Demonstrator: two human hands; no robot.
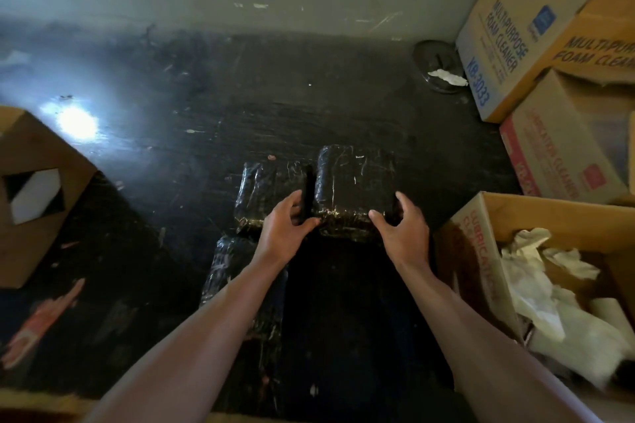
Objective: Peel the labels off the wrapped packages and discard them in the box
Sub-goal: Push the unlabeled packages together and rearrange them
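Observation:
A black plastic-wrapped package [354, 182] lies on the dark floor in the middle. My left hand [287, 225] grips its near left corner and my right hand [400, 227] grips its near right corner. A second black package [266, 189] lies just to its left, touching it. A third black package [237, 268] lies nearer to me, partly under my left forearm. I see no label on any of them. An open cardboard box [481, 244] at the right holds crumpled white paper [536, 285].
Stacked cartons marked foam cleaner [515, 45] and a pink-printed carton [563, 154] stand at the right against the wall. A round metal lid [436, 65] with a paper scrap lies beside them. Another cardboard box [37, 189] sits at the left. Scraps dot the floor.

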